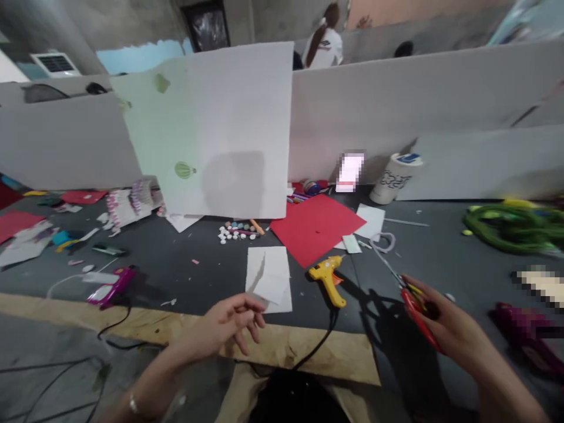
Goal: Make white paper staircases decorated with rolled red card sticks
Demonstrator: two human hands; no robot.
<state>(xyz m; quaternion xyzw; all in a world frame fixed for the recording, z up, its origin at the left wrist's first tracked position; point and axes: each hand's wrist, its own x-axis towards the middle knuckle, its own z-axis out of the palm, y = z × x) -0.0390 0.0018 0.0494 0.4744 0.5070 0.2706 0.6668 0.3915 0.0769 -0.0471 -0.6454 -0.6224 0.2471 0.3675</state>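
My left hand (231, 323) hovers over the table's near edge and pinches the corner of a white paper piece (269, 281) between thumb and fingers. My right hand (445, 326) grips red-handled scissors (414, 296), blades pointing up and to the left. A yellow glue gun (328, 279) lies between the two hands, its black cord running toward me. A red paper sheet (315, 228) lies behind the glue gun.
A large white board (211, 129) leans on the grey partition (396, 111). Small beads (238, 232), a white cup (396, 179), a green coil (513, 229), a pink glue gun (112, 285) and paper scraps lie around. A person (324, 44) sits beyond the partition.
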